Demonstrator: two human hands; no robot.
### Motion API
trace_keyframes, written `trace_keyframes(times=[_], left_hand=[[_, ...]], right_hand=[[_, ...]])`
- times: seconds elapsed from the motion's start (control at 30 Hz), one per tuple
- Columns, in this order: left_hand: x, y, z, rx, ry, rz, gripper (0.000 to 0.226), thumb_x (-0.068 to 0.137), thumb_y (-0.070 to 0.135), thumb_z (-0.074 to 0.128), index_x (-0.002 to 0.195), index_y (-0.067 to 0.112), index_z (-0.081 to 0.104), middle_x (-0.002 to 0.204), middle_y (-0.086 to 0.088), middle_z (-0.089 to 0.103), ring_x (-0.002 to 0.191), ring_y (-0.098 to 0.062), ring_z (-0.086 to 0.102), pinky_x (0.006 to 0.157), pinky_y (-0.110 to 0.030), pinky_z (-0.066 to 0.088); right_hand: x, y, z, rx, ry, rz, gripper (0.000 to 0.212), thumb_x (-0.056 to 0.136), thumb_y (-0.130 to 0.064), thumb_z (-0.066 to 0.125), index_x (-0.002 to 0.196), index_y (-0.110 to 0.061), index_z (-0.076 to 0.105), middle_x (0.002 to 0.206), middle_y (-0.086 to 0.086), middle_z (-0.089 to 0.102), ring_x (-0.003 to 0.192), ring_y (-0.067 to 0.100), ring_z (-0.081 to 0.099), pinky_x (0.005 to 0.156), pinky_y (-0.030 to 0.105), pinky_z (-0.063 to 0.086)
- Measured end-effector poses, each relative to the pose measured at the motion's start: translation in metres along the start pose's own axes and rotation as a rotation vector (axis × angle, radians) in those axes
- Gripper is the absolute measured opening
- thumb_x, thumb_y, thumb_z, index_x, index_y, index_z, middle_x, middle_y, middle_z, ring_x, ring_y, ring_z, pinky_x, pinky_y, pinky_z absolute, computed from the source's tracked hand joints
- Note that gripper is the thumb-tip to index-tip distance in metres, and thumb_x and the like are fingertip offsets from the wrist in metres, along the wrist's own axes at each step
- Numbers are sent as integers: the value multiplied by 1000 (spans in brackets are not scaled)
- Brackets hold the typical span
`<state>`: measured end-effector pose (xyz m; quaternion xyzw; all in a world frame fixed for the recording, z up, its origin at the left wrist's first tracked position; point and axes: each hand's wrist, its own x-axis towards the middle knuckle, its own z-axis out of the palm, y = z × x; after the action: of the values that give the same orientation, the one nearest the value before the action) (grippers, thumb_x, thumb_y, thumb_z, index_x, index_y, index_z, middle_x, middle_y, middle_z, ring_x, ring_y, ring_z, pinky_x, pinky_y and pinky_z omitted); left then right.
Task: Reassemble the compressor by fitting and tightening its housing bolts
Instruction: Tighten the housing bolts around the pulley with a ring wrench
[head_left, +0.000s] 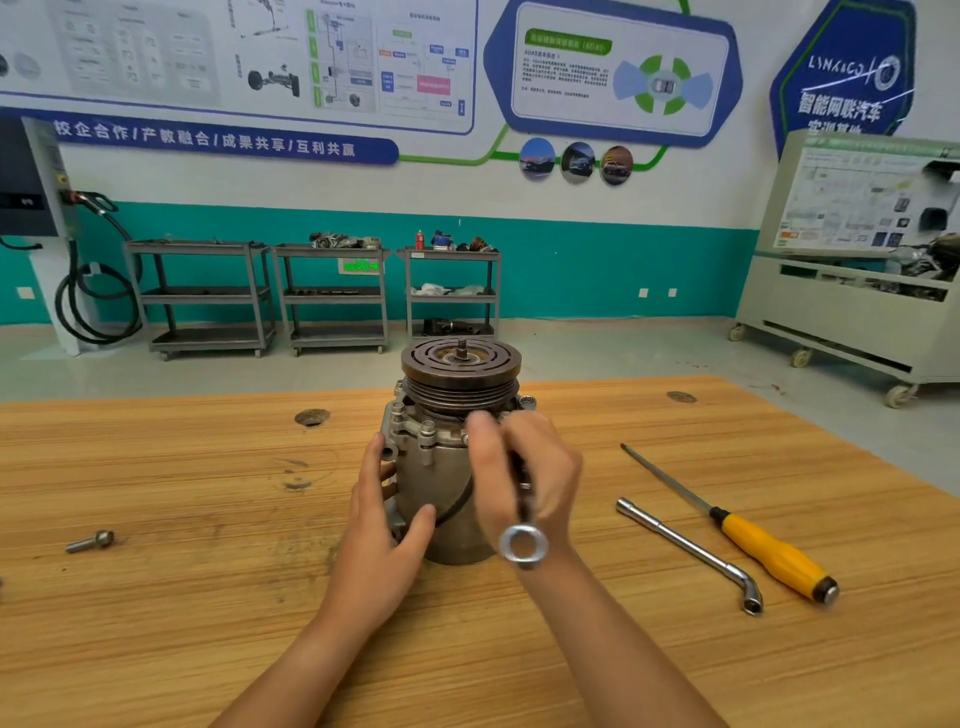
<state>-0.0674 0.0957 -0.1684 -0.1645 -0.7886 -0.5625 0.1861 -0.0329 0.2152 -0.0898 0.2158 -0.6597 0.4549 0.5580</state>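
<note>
A grey metal compressor (441, 467) stands upright on the wooden table (208, 597), its grooved pulley (461, 371) on top. Housing bolts (427, 428) sit in the flange under the pulley. My left hand (382, 525) grips the compressor body from the left, thumb across its front. My right hand (524, 473) holds a ring spanner (523, 540) at the flange on the right side; the spanner's ring end sticks out toward me, and its working end is hidden behind my fingers.
A loose bolt (91, 541) lies at the left of the table. To the right lie an L-shaped socket wrench (691, 551) and a yellow-handled screwdriver (753, 540). Shelving carts (332, 296) and a training bench (852, 291) stand behind the table.
</note>
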Motion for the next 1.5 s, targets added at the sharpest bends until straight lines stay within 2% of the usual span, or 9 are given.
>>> trace_keyframes(times=[0.2, 0.33, 0.5, 0.63, 0.77, 1.07, 1.17, 1.23, 1.5], left_hand=[[4, -3, 0, 14, -25, 62, 74, 81, 0, 65, 144, 14, 28, 130, 8, 47, 119, 1, 46, 85, -5, 37], [3, -4, 1, 11, 14, 40, 72, 83, 7, 65, 139, 29, 27, 131, 3, 43, 117, -5, 47, 87, -18, 41], [1, 2, -1, -4, 14, -5, 88, 88, 22, 61, 118, 76, -2, 144, 10, 32, 124, -3, 41, 100, -33, 41], [1, 3, -1, 22, 13, -12, 89, 88, 25, 60, 112, 81, -5, 147, 8, 30, 131, -10, 37, 102, -36, 39], [1, 1, -1, 26, 22, -2, 90, 88, 26, 60, 113, 81, -6, 145, 10, 31, 127, -6, 39, 98, -28, 36], [1, 0, 0, 19, 17, -5, 88, 89, 25, 59, 113, 80, -5, 144, 12, 30, 127, -5, 39, 100, -29, 37], [1, 1, 0, 23, 22, -7, 89, 89, 26, 59, 111, 81, -7, 145, 12, 30, 126, -4, 38, 98, -28, 37], [1, 0, 0, 27, 21, -8, 89, 89, 26, 59, 112, 81, -7, 145, 12, 29, 126, -4, 38, 97, -27, 37], [2, -1, 1, 35, 29, -1, 90, 88, 24, 61, 114, 79, -6, 142, 12, 32, 124, -4, 40, 98, -29, 39]], right_hand=[[-4, -1, 52, -354, -33, -115, 44, 85, -27, 61, 49, -10, 41, 45, 1, 38, 47, 20, 36, 58, 31, 27], [7, -8, 51, -293, 81, -108, 45, 80, -15, 71, 46, -7, 42, 41, 2, 38, 44, 18, 36, 56, 34, 32], [60, -44, -5, 652, 427, 101, 39, 85, -26, 46, 46, -27, 41, 39, -16, 32, 35, 0, 26, 40, 14, 26], [95, -17, -50, 1048, 481, 378, 59, 98, -32, 31, 40, -22, 34, 35, -10, 20, 35, 9, 9, 44, 16, 17], [93, 31, -56, 1071, 514, 724, 64, 101, -33, 25, 38, -20, 31, 35, -7, 17, 38, 12, 4, 43, 18, 11], [95, 75, -64, 1159, 435, 960, 63, 99, -27, 27, 36, -20, 34, 34, -7, 18, 28, 9, 15, 34, 15, 20], [86, 80, -57, 875, 251, 1079, 58, 100, -28, 31, 43, -19, 33, 35, -8, 22, 28, 8, 18, 34, 15, 17], [65, 84, -49, 663, 222, 1085, 52, 101, -30, 33, 50, -18, 30, 36, -8, 23, 30, 8, 17, 35, 16, 15], [86, 78, -76, 971, 395, 1011, 66, 100, -35, 30, 35, -21, 33, 35, -8, 18, 28, 8, 14, 34, 14, 17]])
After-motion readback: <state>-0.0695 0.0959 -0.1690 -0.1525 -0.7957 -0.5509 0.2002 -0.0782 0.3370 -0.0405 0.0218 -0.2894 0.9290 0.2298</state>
